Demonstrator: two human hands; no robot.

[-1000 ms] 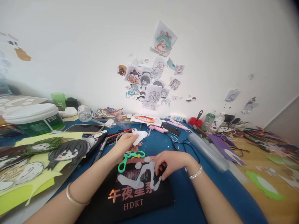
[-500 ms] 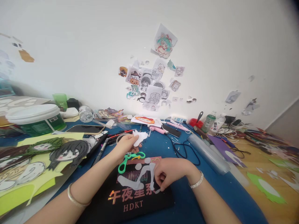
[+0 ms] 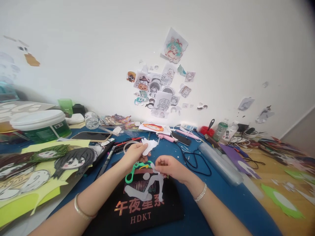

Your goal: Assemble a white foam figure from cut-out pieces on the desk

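Note:
My left hand (image 3: 136, 153) pinches a small white paper cutout (image 3: 149, 146) with a wavy outline between thumb and fingers. Close by on the right, my right hand (image 3: 168, 167) has its fingertips closed on a small pale paper piece (image 3: 153, 168), partly hidden by the fingers. Under both hands lies a black case or board (image 3: 164, 218) with pink and gold lettering. Several pale paper pieces (image 3: 137, 194) are spread on it. Green scissors (image 3: 130, 175) with a yellow lever rest at its upper edge, partly behind my left hand.
Coloured paper drawings (image 3: 73, 159) cover the left side, beside a white-lidded green tub (image 3: 39, 123) and a phone (image 3: 91, 136). Pens, a black cord (image 3: 197, 164), a clear plastic roll (image 3: 219, 164) and bottles (image 3: 230, 131) surround the work area. Cutouts hang on the wall.
My right hand has moved up and slightly left, from the case's lower right to its top edge beside my left hand, carrying the small pale piece. My left hand stays nearly still.

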